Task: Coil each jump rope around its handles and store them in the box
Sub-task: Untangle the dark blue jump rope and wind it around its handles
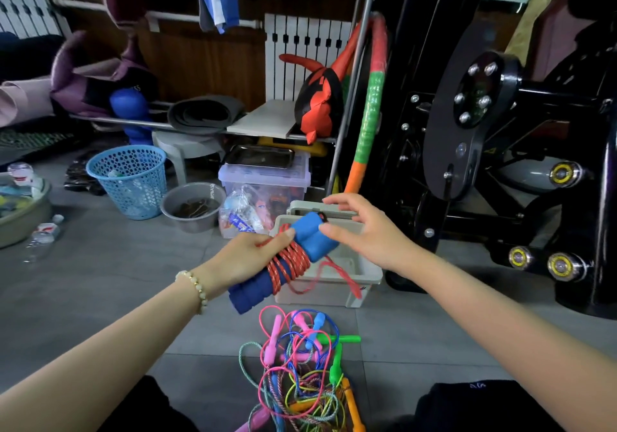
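The left hand grips the pair of blue handles near their middle, with fingers and thumb curled around them and over the red rope. The rope is wound in many turns around the handles just beside this hand. The handles are tilted, with the upper ends toward 1 o'clock and the lower ends toward 7 o'clock.

The right hand is at 3 o'clock from the upper ends, fingers spread and relaxed, holding nothing. Its thumb tip is right at the handle edge; I cannot tell if it touches.

A loose piece of the red rope hangs from the coil toward 5 o'clock, in front of the beige box, which stands on the floor directly behind and under the handles.

At 6 o'clock from the hands, a tangled pile of colourful jump ropes lies on the grey floor. At 10 o'clock stands a blue basket, with a grey bowl beside it.
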Action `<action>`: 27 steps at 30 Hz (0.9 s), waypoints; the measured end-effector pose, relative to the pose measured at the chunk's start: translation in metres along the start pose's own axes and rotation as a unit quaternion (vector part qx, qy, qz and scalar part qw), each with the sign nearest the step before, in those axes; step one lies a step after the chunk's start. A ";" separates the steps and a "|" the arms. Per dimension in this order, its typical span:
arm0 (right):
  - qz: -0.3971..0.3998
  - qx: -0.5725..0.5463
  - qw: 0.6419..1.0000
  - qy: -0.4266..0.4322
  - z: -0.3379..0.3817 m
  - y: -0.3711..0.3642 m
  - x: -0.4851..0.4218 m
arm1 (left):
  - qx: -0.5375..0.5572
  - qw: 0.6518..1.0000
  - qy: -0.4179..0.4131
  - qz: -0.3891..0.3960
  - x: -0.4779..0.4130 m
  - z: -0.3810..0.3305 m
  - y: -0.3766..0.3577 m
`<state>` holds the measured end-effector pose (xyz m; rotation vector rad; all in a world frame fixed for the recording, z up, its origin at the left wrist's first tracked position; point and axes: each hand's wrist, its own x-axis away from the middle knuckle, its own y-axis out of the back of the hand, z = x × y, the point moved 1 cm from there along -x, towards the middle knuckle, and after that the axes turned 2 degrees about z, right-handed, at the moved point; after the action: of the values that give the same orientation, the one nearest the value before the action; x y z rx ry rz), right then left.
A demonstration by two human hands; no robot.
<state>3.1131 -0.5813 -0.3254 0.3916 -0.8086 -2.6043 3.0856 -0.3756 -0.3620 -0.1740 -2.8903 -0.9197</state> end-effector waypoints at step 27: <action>0.137 -0.409 0.900 -0.059 -0.001 -0.043 0.030 | 0.080 0.981 0.056 0.166 0.001 -0.025 -0.009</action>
<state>3.0746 -0.5625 -0.3562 -0.1239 0.2343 -2.4337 3.0846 -0.3969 -0.3466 -0.5514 -2.6987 -0.6158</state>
